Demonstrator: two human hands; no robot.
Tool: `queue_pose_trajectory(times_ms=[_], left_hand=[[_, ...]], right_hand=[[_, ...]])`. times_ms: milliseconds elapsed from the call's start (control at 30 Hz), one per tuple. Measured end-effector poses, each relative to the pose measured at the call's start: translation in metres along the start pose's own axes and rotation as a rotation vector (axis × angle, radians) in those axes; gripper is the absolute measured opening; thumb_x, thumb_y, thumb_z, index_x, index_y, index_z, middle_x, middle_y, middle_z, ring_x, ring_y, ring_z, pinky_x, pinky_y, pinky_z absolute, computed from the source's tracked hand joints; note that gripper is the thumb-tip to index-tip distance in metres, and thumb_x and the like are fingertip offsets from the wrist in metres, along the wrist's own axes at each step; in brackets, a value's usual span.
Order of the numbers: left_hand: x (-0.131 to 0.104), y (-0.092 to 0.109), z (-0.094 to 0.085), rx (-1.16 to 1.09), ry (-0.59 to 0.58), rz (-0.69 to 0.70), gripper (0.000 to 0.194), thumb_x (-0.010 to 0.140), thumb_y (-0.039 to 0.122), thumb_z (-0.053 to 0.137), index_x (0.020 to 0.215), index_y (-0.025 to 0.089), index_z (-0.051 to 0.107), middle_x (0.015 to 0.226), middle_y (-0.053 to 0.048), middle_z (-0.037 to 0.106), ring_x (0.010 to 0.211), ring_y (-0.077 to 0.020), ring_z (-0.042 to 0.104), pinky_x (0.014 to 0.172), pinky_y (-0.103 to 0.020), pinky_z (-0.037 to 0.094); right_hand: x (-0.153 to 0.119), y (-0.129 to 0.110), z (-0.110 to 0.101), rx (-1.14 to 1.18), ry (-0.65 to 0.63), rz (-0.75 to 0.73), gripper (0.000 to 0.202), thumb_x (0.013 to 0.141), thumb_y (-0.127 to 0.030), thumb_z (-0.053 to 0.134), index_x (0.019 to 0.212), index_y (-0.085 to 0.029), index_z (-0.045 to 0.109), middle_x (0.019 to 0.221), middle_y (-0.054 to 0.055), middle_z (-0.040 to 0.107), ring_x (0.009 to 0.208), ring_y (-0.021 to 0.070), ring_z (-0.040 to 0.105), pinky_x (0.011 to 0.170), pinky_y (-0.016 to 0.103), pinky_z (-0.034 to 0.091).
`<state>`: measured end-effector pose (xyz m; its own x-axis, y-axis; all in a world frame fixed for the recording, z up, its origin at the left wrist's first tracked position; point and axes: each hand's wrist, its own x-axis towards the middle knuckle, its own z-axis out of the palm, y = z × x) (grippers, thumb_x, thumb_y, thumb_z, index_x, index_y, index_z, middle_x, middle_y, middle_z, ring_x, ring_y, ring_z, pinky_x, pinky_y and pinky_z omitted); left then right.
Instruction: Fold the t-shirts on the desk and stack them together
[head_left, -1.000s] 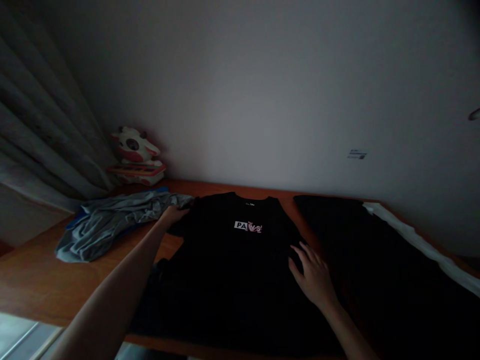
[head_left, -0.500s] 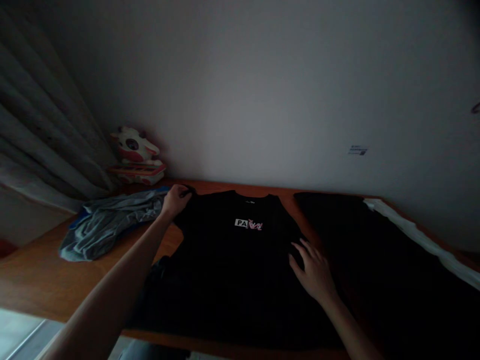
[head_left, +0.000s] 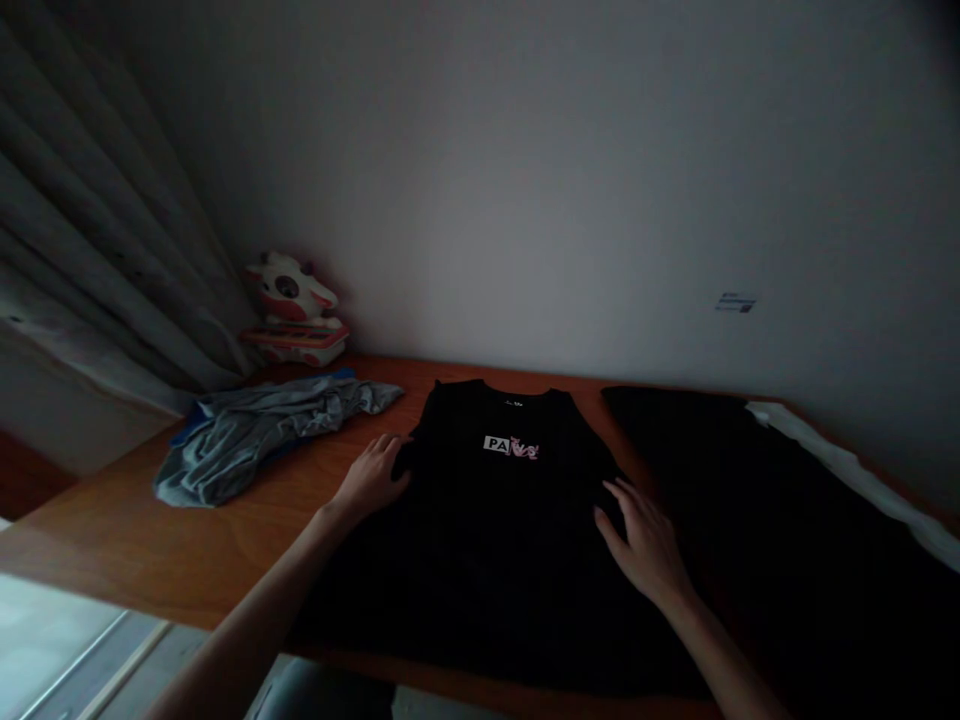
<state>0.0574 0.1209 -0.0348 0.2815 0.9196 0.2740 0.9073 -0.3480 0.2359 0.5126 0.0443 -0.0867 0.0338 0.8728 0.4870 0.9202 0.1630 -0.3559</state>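
Note:
A black T-shirt with a white and pink chest print lies spread out, collar away from me. On its left edge, by the folded-in sleeve, rests my left hand, thumb and fingers apart around the dark fabric. My right hand touches the opposite edge, its thumb and fingers also spread. Neither hand is closed on the cloth. The dark fabric hides the outline of the lower part of the shirt.
A wooden table carries everything. Crumpled grey and blue clothing lies at left, before a cow-shaped toy keyboard. More black clothing with a white strip fills the right side. A curtain hangs at left.
My left hand has let go of the left sleeve and come down to the shirt's side. That sleeve, stretched outward before, is now tucked inward. The right hand stays at its edge.

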Motion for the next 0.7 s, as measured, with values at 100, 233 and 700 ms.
queue_pose_trajectory(times_ms=[100,233,700], left_hand=[[-0.003,-0.002,0.012,-0.077,0.100,-0.085,0.040,0.084,0.029,0.060,0.123,0.021,0.060,0.122,-0.011,0.066,0.114,-0.0278,0.064,0.103,-0.042,0.050],[-0.002,-0.007,0.015,-0.148,0.102,-0.214,0.032,0.082,0.024,0.059,0.114,0.022,0.063,0.108,-0.007,0.070,0.098,-0.0242,0.069,0.089,-0.036,0.054],[-0.006,-0.021,0.021,-0.359,0.230,-0.066,0.019,0.084,0.018,0.062,0.102,0.024,0.066,0.093,-0.002,0.066,0.081,-0.0174,0.066,0.076,-0.028,0.054]], right_hand=[[0.009,-0.016,-0.013,0.095,0.173,-0.049,0.036,0.097,-0.044,0.047,0.120,-0.022,0.061,0.121,0.014,0.068,0.112,0.0289,0.065,0.098,0.048,0.050],[0.038,-0.072,-0.002,0.241,0.067,-0.147,0.022,0.095,-0.038,0.052,0.108,-0.023,0.063,0.104,0.009,0.070,0.087,0.0221,0.067,0.084,0.037,0.053],[0.166,-0.181,0.141,0.206,-0.275,0.354,0.025,0.077,-0.039,0.074,0.091,-0.019,0.074,0.103,0.017,0.075,0.100,0.0319,0.072,0.083,0.037,0.053]])
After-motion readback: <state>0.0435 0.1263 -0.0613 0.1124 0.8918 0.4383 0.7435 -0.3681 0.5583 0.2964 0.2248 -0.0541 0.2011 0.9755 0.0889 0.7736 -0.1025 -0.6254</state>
